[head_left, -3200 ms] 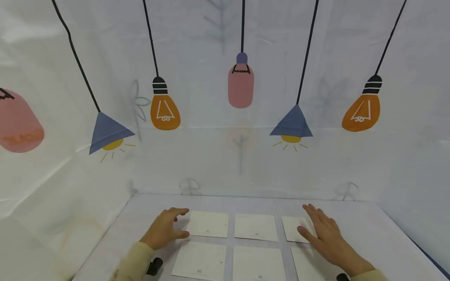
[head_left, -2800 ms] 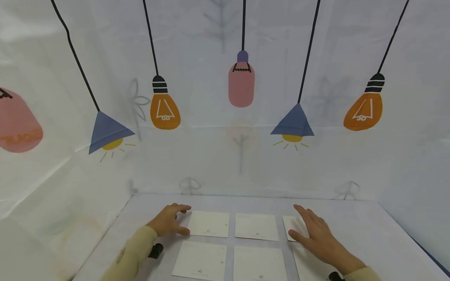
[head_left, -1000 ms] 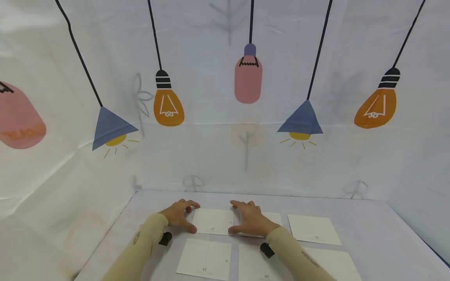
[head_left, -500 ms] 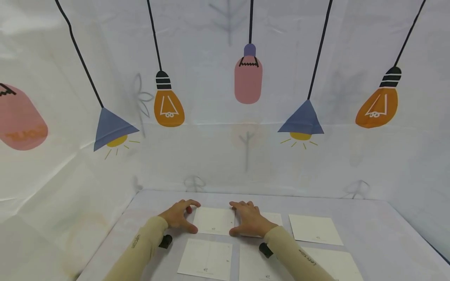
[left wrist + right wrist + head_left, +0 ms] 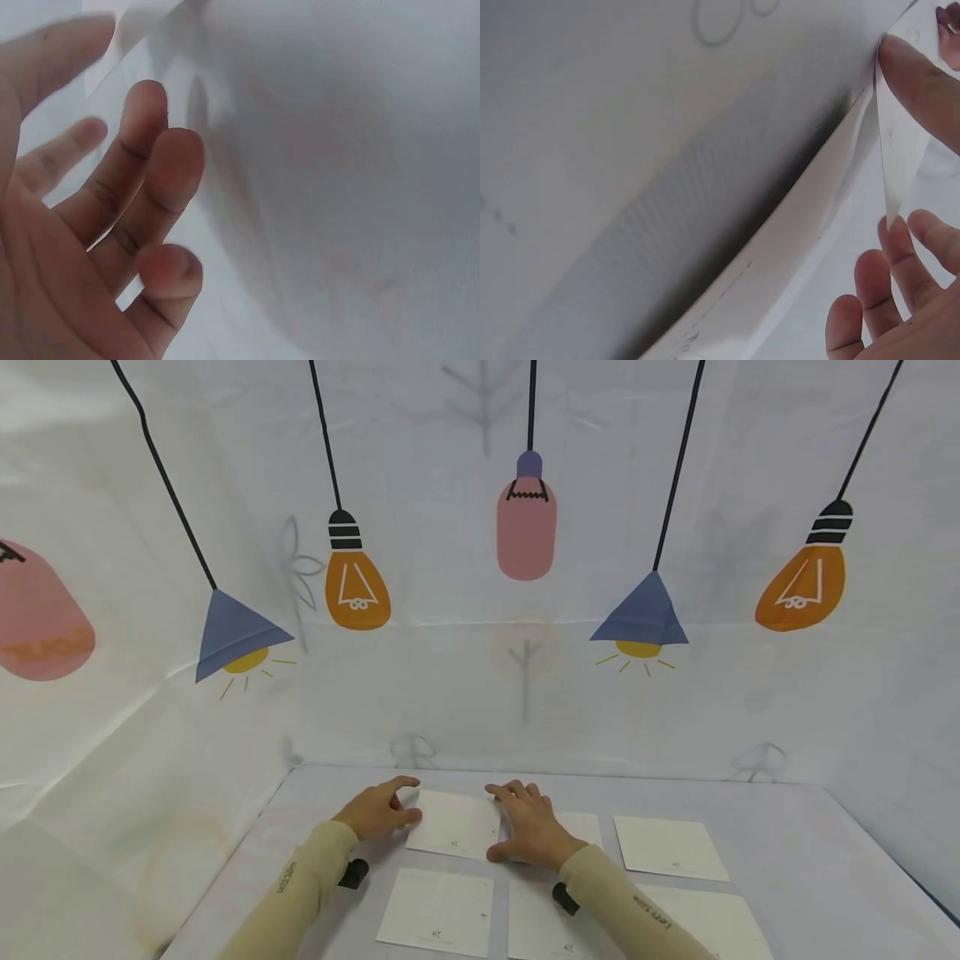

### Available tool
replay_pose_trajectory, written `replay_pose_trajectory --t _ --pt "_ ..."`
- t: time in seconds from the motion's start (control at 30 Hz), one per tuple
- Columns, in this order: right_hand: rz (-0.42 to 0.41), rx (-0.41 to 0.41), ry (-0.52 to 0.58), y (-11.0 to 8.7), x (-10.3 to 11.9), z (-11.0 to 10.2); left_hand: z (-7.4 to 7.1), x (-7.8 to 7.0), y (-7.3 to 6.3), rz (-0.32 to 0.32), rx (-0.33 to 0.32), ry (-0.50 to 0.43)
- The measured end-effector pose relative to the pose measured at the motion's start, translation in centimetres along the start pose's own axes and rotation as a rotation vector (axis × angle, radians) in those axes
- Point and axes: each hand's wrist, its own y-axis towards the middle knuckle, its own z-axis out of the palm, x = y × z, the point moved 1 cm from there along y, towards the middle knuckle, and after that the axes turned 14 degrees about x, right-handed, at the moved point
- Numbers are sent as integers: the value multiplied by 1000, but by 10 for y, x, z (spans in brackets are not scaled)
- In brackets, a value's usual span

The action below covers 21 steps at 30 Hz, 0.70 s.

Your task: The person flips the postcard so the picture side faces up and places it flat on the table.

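Observation:
Between my two hands, at the far left of the layout, is a white card [image 5: 454,823] with a small printed mark near its near edge. My left hand [image 5: 372,810] holds its left edge, thumb tip at the side and index finger by the far corner; the other fingers hang loose in the left wrist view. My right hand [image 5: 534,825] spans its right edge between thumb and index finger. In the right wrist view the card [image 5: 901,142] stands at a slant, with the right thumb [image 5: 922,86] at one corner. The right hand partly hides the card behind it [image 5: 581,827].
Several similar white cards lie in two rows on the white table: a far right card [image 5: 670,848], a near left card [image 5: 437,912], and others partly under the right sleeve [image 5: 630,906]. A white sheet wall [image 5: 450,693] with painted lamps rises behind the table.
The right hand has come left from the far right card to the far left card. In the last half second the left thumb has moved up along its edge, and the card has risen slightly.

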Motion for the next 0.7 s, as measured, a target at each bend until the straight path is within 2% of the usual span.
replay_pose_trajectory --t 0.1,0.23,0.33,0.53,0.7 --pt "-7 -18 -17 0 2 1 1 -4 -1 15 -5 -66" --pt "-18 -41 -33 -1 3 2 2 -11 -4 63 44 -201" --pt "-23 -58 -37 -2 4 2 2 -14 -8 76 73 -259" --pt "-20 -85 -41 -2 5 3 3 -16 -11 68 47 -307" --pt "-2 -133 -53 -4 9 3 5 -15 -12 65 8 -306"
